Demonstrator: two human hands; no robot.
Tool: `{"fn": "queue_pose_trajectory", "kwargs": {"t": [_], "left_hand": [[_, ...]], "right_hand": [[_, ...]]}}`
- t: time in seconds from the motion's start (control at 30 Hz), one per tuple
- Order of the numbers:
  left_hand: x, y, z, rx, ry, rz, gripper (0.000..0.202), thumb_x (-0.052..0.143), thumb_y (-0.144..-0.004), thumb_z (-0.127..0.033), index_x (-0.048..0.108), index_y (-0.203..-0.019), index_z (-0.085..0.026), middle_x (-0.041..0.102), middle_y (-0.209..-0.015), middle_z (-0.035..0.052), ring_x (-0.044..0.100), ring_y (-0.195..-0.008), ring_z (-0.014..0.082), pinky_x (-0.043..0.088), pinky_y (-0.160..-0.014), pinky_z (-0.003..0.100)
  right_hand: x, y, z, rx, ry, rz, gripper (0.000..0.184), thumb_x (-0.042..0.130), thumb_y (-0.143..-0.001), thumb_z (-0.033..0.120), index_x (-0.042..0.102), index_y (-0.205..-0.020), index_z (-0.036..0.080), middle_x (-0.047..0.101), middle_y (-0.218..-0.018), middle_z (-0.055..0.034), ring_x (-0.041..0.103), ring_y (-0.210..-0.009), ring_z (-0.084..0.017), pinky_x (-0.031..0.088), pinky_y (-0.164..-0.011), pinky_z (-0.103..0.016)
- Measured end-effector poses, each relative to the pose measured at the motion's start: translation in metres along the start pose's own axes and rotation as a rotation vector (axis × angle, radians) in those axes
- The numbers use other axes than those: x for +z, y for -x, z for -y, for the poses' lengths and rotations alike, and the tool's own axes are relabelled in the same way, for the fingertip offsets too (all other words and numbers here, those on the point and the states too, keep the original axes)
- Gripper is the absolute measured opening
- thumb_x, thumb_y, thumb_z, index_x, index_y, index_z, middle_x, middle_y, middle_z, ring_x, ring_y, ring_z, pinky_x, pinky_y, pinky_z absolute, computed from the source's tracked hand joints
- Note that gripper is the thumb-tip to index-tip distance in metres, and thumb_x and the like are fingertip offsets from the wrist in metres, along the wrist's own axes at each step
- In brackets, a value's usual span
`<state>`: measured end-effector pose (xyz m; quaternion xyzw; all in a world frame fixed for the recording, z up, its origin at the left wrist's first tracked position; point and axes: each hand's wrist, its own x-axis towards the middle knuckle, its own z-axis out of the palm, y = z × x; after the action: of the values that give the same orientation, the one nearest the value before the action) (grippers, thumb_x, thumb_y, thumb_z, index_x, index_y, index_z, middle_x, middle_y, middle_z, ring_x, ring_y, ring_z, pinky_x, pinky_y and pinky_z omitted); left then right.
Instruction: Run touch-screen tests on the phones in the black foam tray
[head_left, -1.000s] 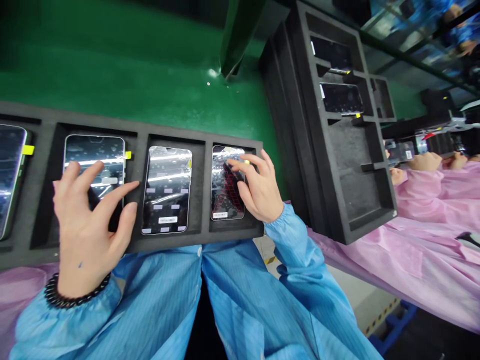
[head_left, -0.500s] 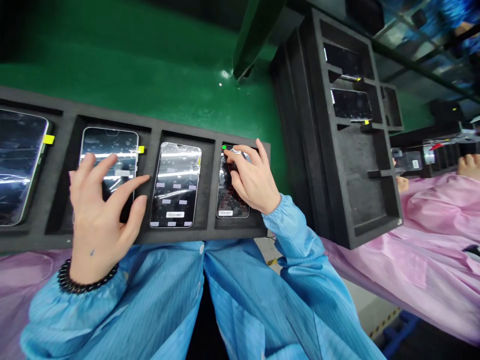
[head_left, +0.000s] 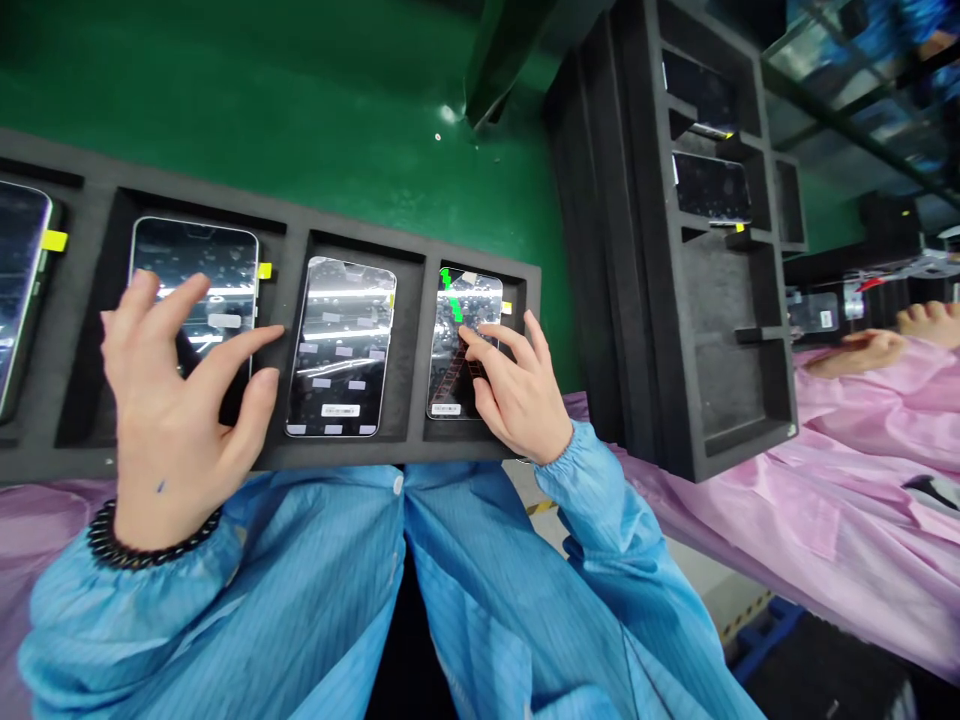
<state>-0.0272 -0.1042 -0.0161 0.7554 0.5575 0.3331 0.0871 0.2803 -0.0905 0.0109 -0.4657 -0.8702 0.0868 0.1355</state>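
Note:
A long black foam tray (head_left: pixel 409 455) lies across my lap and holds several phones face up in separate slots. My right hand (head_left: pixel 517 395) rests on the rightmost phone (head_left: pixel 459 310), index fingertip touching its screen, where a green trace runs down over a red grid. My left hand (head_left: pixel 176 400) hovers with fingers spread over the second phone (head_left: pixel 217 270), holding nothing. Between them lies a third phone (head_left: pixel 341 345) with small labels on its screen. A further phone (head_left: pixel 19 270) shows at the far left edge.
A second black foam tray (head_left: pixel 757 380) stands to the right, with two phones in its upper slots. Behind is a green surface (head_left: pixel 300 120). A co-worker's pink sleeves (head_left: pixel 862 440) and hands lie at the right edge. My blue sleeves fill the foreground.
My right index finger has slid down the rightmost phone's screen from its top corner towards the middle, leaving a green trace. My left hand has stayed spread over the second phone.

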Motion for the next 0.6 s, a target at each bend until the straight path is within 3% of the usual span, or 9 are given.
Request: {"fn": "queue_pose_trajectory", "kwargs": {"t": [0.13, 0.43, 0.6], "left_hand": [[0.0, 0.001, 0.002, 0.004, 0.001, 0.0, 0.043, 0.064, -0.09, -0.021, 0.064, -0.132, -0.027, 0.039, -0.162, 0.0063, 0.027, -0.154, 0.0386, 0.02, -0.125, 0.067], [-0.002, 0.001, 0.004, 0.006, -0.023, 0.011, 0.042, 0.064, -0.089, -0.024, 0.064, -0.13, -0.029, 0.038, -0.163, 0.0011, 0.027, -0.154, 0.039, 0.021, -0.124, 0.069], [-0.002, 0.0, 0.005, 0.007, -0.019, 0.022, 0.047, 0.063, -0.088, -0.024, 0.062, -0.134, -0.033, 0.037, -0.163, -0.0024, 0.027, -0.154, 0.0396, 0.021, -0.124, 0.069]], "right_hand": [[-0.001, 0.011, 0.004, 0.0, 0.017, -0.007, 0.03, 0.043, -0.094, 0.015, 0.062, -0.118, 0.016, 0.07, -0.133, -0.0076, 0.059, -0.127, -0.027, 0.022, -0.128, -0.061], [-0.008, 0.034, 0.014, 0.037, 0.003, 0.042, 0.041, 0.042, -0.096, 0.016, 0.057, -0.134, 0.016, 0.076, -0.118, -0.0072, 0.059, -0.128, -0.026, 0.02, -0.128, -0.063], [-0.011, 0.043, 0.019, 0.039, 0.004, 0.048, 0.038, 0.042, -0.096, 0.017, 0.058, -0.131, 0.016, 0.076, -0.12, -0.0076, 0.06, -0.127, -0.026, 0.02, -0.128, -0.061]]}}
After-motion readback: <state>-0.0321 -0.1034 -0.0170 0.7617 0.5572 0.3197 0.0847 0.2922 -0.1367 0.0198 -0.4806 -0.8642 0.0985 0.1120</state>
